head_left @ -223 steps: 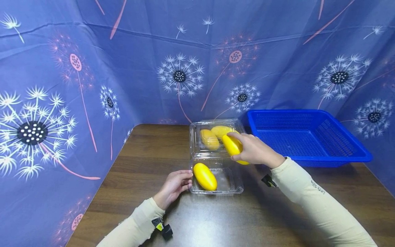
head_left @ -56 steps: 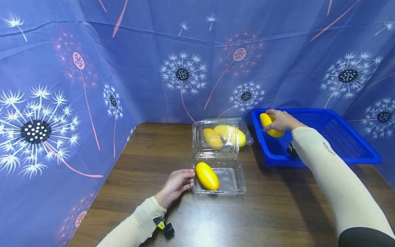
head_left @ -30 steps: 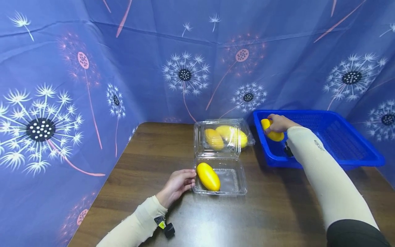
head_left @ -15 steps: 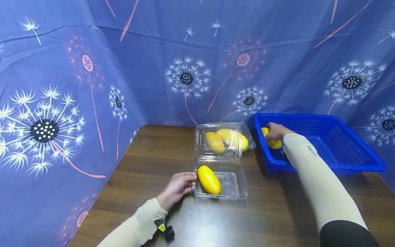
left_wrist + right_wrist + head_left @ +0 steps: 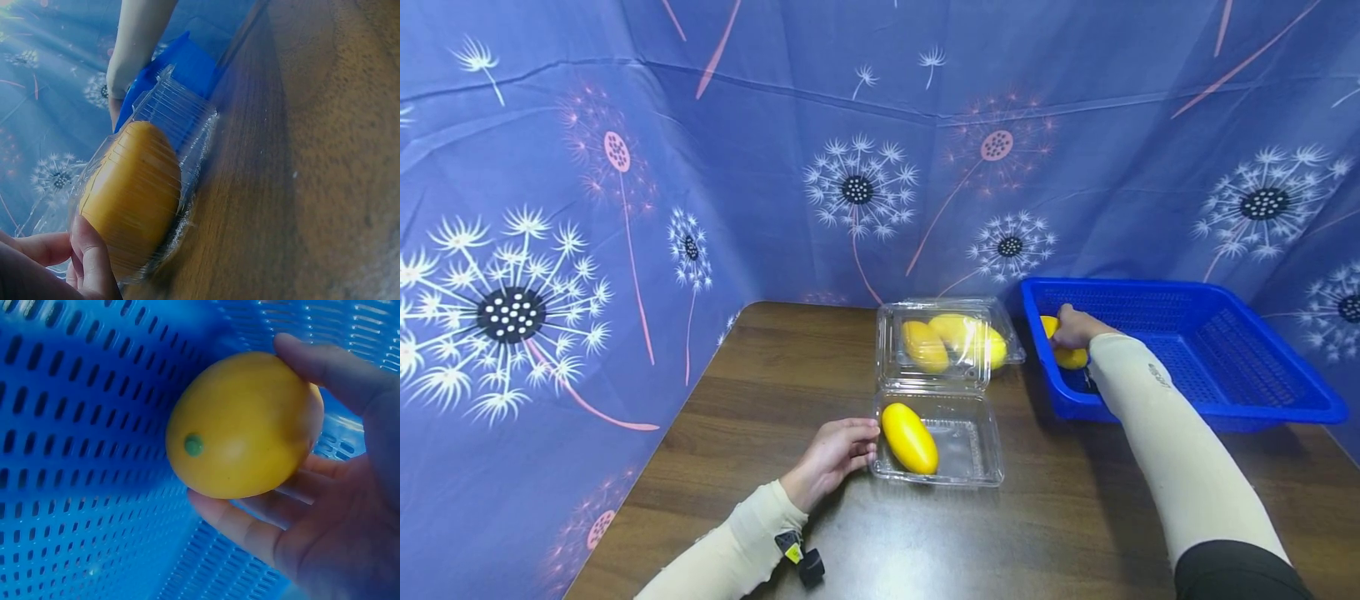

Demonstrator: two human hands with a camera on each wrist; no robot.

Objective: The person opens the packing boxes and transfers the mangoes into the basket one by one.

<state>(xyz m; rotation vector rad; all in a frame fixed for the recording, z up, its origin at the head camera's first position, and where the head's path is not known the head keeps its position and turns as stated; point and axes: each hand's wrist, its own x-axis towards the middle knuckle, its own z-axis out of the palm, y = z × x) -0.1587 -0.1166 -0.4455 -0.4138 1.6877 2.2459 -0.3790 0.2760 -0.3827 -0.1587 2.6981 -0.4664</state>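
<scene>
My left hand point(image 5: 833, 457) pinches the left edge of a clear hinged container point(image 5: 966, 479); a yellow mango point(image 5: 910, 438) lies in its near half. In the left wrist view, thumb and finger hold the clear wall beside that mango point(image 5: 134, 194). My right hand point(image 5: 1077, 327) is down inside the blue basket point(image 5: 1195, 408), at its left end, gripping another yellow mango point(image 5: 1070, 358). The right wrist view shows thumb and fingers around this mango point(image 5: 244, 425), its green end spot facing the camera, close to the perforated basket wall point(image 5: 75, 456).
Several yellow mangoes point(image 5: 925, 347) show through the raised clear lid, in or behind it at the back of the wooden table point(image 5: 760, 375). A blue dandelion-print cloth point(image 5: 737, 167) hangs behind and at the left. The basket stands at the back right.
My right hand has carried a mango from the clear containers rightward, then lowered it into the blue basket. My left hand has stayed at the container's edge. The head view has shifted slightly.
</scene>
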